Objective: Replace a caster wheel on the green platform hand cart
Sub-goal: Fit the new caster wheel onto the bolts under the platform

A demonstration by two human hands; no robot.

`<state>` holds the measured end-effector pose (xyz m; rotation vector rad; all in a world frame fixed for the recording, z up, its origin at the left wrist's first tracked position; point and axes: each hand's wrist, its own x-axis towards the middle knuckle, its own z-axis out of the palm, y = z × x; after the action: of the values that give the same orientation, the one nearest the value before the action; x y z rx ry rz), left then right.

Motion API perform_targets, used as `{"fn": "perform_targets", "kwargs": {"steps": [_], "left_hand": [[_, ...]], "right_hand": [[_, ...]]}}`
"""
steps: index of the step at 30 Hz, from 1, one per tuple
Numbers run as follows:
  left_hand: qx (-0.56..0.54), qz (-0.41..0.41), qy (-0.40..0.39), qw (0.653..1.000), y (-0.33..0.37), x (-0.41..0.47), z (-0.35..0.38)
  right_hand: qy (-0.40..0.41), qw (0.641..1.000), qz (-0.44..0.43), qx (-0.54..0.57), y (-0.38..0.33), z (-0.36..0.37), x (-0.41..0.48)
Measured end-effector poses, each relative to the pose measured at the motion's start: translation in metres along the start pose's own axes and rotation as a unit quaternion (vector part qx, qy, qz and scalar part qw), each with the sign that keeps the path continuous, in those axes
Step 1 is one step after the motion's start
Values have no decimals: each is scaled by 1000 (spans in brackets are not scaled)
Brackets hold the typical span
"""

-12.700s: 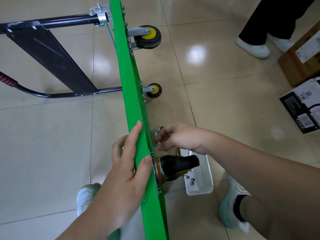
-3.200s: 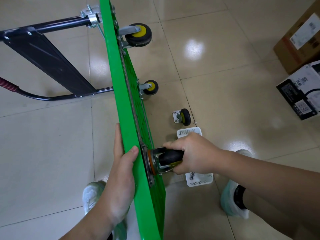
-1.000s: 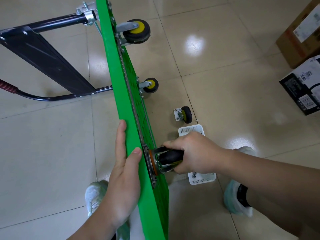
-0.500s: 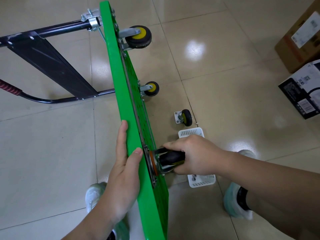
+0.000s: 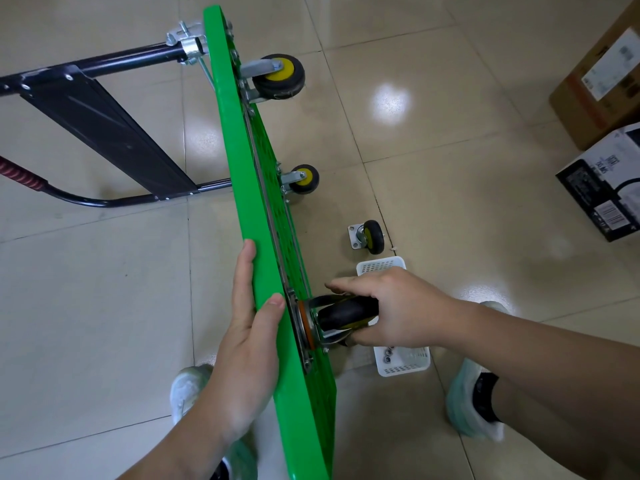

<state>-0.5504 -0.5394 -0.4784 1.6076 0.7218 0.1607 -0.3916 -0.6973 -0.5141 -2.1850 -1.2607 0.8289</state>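
- Cart position: green cart deck (image 5: pixel 242 174) stands on its long edge on the floor (image 5: pixel 450 168), running from top centre of the frame to bottom centre, with its black handle (image 5: pixel 104 123) folded out to the left.
- Left hand (image 5: pixel 247 348): fingers lie straight and flat on the left face and the thumb hooks over the top edge, so the edge is clamped between them.
- Right hand (image 5: pixel 398 306): fingers are wrapped round the black caster (image 5: pixel 346 311) at lower centre, thumb on top. The caster's mounting plate (image 5: pixel 301 327) sits against the underside.
- Loose caster (image 5: pixel 369 236) lies on the floor right of the deck, just above a white basket (image 5: pixel 405 367) with a few nuts (image 5: pixel 386 355) in it.
- Handling, deck: it looks like stiff plastic, light enough to steady one-handed but tippy on edge. Best held over the top edge close to the caster, as it is now.
- Handling, caster: likely dense and rigid with a grippy rubber tread. The fork probably swivels, so holding wheel and fork together should stop it turning.
- Nuts are small and easy to drop, so a fingertip pinch suits them.
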Motion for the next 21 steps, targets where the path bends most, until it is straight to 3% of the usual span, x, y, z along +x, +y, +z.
{"fn": "perform_targets", "kwargs": {"steps": [11, 16, 21], "left_hand": [[11, 10, -11, 1000, 1, 2, -2], [9, 12, -23, 1000, 7, 4, -1], [2, 18, -41, 999, 12, -2, 1]], "right_hand": [[-67, 990, 109, -66, 32, -11, -23], [-65, 970, 233, -22, 79, 20, -39], [-90, 951, 295, -38, 116, 61, -50]]}}
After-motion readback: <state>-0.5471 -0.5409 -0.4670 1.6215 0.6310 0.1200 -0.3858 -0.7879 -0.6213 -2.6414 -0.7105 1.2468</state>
